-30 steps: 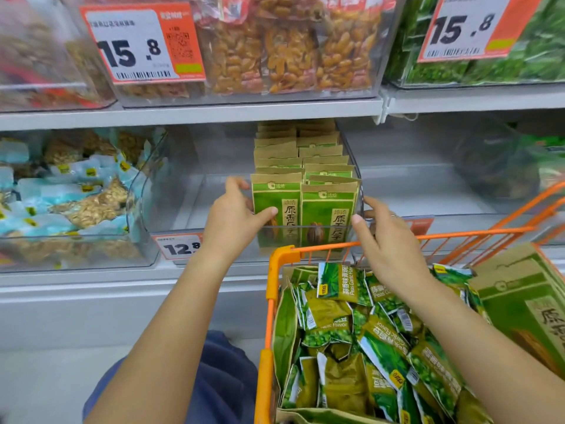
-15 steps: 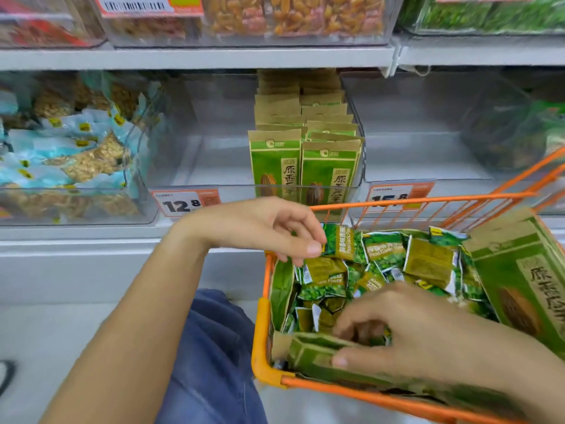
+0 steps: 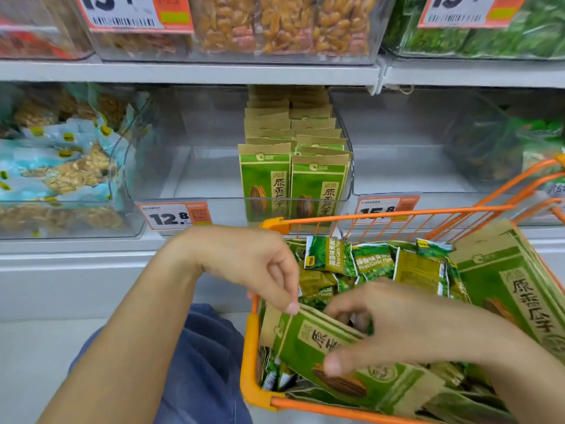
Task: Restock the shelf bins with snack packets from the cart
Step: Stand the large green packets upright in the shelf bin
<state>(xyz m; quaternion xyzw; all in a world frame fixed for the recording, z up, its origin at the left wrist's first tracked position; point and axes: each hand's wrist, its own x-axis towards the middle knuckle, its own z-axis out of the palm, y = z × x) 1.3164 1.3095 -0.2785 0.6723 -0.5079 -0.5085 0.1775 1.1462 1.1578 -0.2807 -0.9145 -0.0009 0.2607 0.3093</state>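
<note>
My right grip (image 3: 382, 325) clamps a seed packet (image 3: 336, 353) inside the cart (image 3: 253, 347); left grip (image 3: 263, 270) pinches its top. Beyond the cart, the bin (image 3: 214, 179) stands half-filled; plenty remains.

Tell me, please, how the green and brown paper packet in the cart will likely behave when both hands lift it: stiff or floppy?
The paper packet looks flat with creased edges, so it probably holds its shape, bending slightly. The right hand grips it and the left hand pinches its top edge, so it seems light. Matte paper should not slip much.
</note>
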